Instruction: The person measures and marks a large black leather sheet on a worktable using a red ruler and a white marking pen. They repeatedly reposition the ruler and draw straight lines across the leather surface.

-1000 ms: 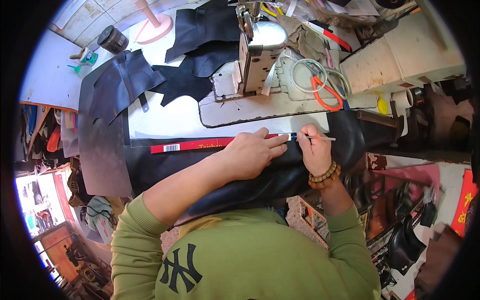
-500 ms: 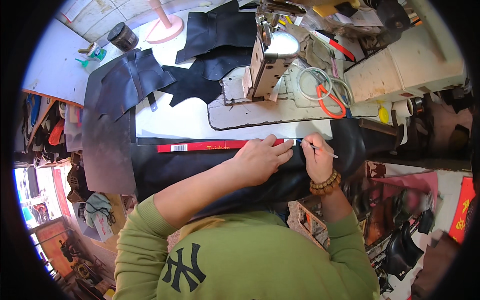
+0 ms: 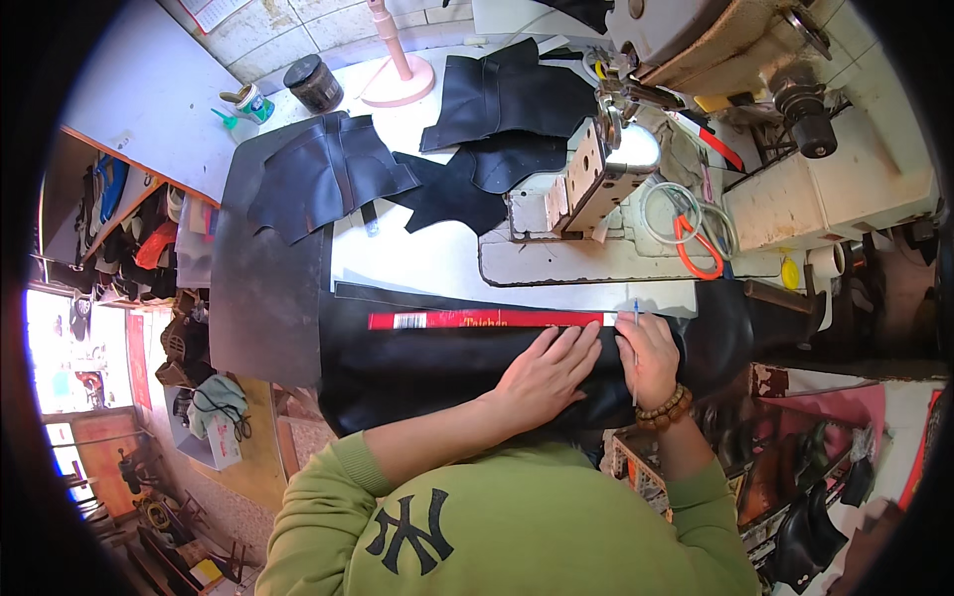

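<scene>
A black leather sheet [image 3: 417,368] lies across the front of the work table. On it rests a narrow red cardboard strip [image 3: 447,320] with a barcode, and a band of leather shows beyond its far edge. My left hand [image 3: 553,370] lies flat on the leather with fingers stretched out, the fingertips at the strip's near edge. At the strip's right end, my right hand [image 3: 648,360] is closed around a slim pen [image 3: 636,307]. Its blue end points away from me, and its pale barrel passes under my fingers toward the wrist.
A sewing machine [image 3: 606,179] stands beyond the leather, with orange-handled scissors [image 3: 701,258] on its right. Cut black leather pieces [image 3: 333,174] lie at the back left. A dark jar [image 3: 314,83] and a pink stand [image 3: 399,81] are behind them. A hammer [image 3: 780,296] lies at the right.
The view has shifted. My left hand has slid off the strip toward me and flattened. The strip has come nearer me, away from the leather's far edge. The pen has swung from slanted to pointing away.
</scene>
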`<state>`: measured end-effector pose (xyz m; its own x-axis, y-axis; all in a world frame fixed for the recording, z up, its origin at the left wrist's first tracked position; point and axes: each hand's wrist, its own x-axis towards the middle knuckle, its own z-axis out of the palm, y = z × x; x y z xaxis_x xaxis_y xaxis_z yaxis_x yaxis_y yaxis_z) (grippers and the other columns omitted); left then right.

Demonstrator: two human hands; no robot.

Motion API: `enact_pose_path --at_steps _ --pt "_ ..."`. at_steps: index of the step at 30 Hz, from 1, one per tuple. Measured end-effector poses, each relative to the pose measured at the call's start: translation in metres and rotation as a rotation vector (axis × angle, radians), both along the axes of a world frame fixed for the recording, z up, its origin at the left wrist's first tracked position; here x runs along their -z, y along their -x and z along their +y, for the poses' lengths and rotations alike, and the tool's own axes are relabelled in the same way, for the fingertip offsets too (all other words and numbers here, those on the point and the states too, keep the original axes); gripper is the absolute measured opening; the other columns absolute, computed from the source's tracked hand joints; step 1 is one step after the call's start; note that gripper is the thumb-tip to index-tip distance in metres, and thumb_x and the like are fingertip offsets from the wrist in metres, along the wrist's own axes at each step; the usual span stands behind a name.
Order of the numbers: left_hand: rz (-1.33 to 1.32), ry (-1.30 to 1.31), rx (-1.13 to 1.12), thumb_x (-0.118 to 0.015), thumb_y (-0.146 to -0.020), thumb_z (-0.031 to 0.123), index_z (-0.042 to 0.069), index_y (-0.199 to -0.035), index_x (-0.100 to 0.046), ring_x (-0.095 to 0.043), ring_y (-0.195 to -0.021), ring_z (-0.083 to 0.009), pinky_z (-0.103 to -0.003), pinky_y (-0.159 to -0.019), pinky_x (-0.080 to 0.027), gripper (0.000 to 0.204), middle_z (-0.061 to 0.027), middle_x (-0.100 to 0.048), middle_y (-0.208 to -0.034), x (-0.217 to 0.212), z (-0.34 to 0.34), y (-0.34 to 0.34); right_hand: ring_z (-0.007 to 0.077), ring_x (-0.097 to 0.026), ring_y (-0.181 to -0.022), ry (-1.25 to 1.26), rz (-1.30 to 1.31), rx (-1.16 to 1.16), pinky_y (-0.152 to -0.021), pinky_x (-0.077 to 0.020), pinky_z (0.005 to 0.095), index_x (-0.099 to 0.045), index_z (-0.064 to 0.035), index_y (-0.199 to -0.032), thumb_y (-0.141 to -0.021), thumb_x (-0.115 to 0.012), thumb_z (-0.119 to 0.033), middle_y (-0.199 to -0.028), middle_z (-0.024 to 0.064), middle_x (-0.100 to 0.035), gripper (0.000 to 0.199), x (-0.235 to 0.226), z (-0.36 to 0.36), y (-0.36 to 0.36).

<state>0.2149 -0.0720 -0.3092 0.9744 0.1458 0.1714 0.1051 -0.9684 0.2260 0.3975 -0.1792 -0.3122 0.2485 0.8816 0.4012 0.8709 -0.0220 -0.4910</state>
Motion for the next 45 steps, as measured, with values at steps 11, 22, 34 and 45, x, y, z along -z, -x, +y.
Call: enact_pose_path --at_steps 11,22,34,45 --pt "-0.061 0.147 -0.330 -0.079 -0.075 0.030 0.004 -0.136 -0.052 -0.041 -0.136 -0.0343 -0.047 -0.112 -0.035 0.072 -0.0174 -0.041 -0.152 0.002 0.034 0.058 0.0314 -0.057 -0.092 0.135 -0.056 0.088 -0.080 -0.0457 0.0415 -0.065 -0.0089 -0.104 -0.074 -0.076 -0.003 -0.096 0.0082 -0.057 0.032 -0.002 0.017 -0.002" --pt "-0.241 0.338 -0.359 -0.079 -0.076 0.011 -0.001 -0.144 -0.040 -0.042 -0.135 -0.0441 -0.047 -0.109 -0.041 0.079 -0.0238 -0.036 -0.152 -0.006 0.048 0.056 0.0314 -0.057 -0.079 0.008 0.209 0.064 -0.071 -0.0469 0.0371 -0.057 -0.0031 -0.089 -0.077 -0.068 0.006 -0.083 0.0102 -0.057 0.019 -0.008 0.021 0.000" --pt "-0.143 0.241 -0.568 -0.076 -0.080 0.019 -0.002 -0.139 -0.048 -0.046 -0.130 -0.0407 -0.048 -0.107 -0.038 0.069 -0.0228 -0.045 -0.147 -0.003 0.023 0.119 0.0315 -0.057 -0.072 -0.033 0.341 0.009 -0.067 -0.0472 0.0354 -0.057 -0.0004 -0.087 -0.083 -0.062 0.008 -0.079 0.0137 -0.056 0.010 -0.005 0.014 0.041" --pt "0.030 0.051 -0.745 -0.071 -0.084 0.032 0.006 -0.142 -0.049 -0.036 -0.139 -0.0411 -0.056 -0.113 -0.028 0.067 -0.0200 -0.040 -0.152 0.000 0.051 0.145 0.0379 -0.059 -0.095 -0.068 -0.027 0.136 -0.083 -0.0486 0.0440 -0.062 -0.0018 -0.105 -0.086 -0.063 -0.001 -0.099 0.0167 -0.063 0.019 0.007 0.015 0.005"
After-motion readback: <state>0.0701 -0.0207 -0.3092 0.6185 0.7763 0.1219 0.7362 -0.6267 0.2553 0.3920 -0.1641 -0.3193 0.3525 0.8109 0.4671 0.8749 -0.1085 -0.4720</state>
